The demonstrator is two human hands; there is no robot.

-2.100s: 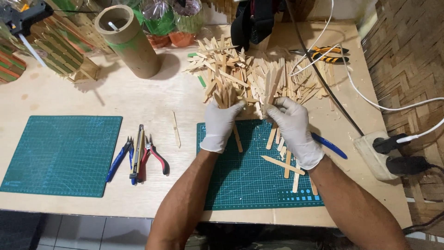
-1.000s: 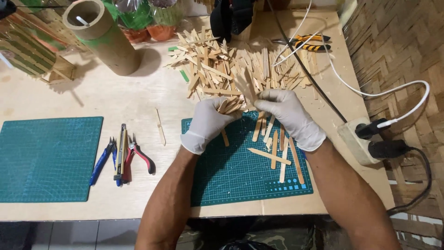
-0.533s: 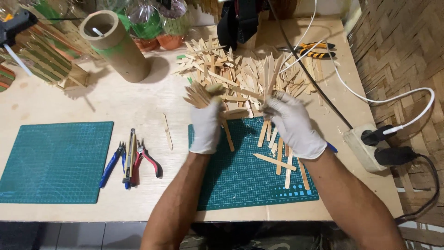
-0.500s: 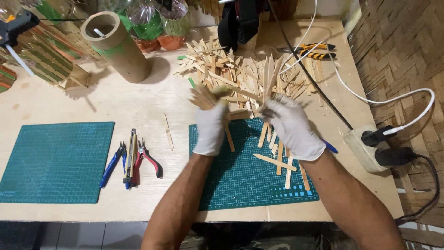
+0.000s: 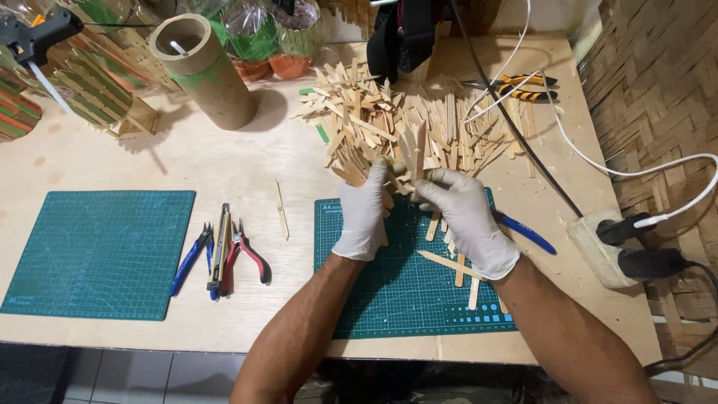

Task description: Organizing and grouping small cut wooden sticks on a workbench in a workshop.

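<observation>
Both gloved hands have drawn closer together since half a second ago, the bundle of sticks now lifted between them. From the head view, the left hand [image 5: 364,213] reaches forward, its grip clenched around a fan of wooden sticks [image 5: 357,161] just above a green cutting mat [image 5: 389,292]. The right hand [image 5: 465,217] angles inward, its grip pinching one upright stick [image 5: 419,150]. Beyond both grips lies the stick pile [image 5: 419,120]; far left of them stands a cardboard tube [image 5: 206,71] on the tabletop [image 5: 224,164].
</observation>
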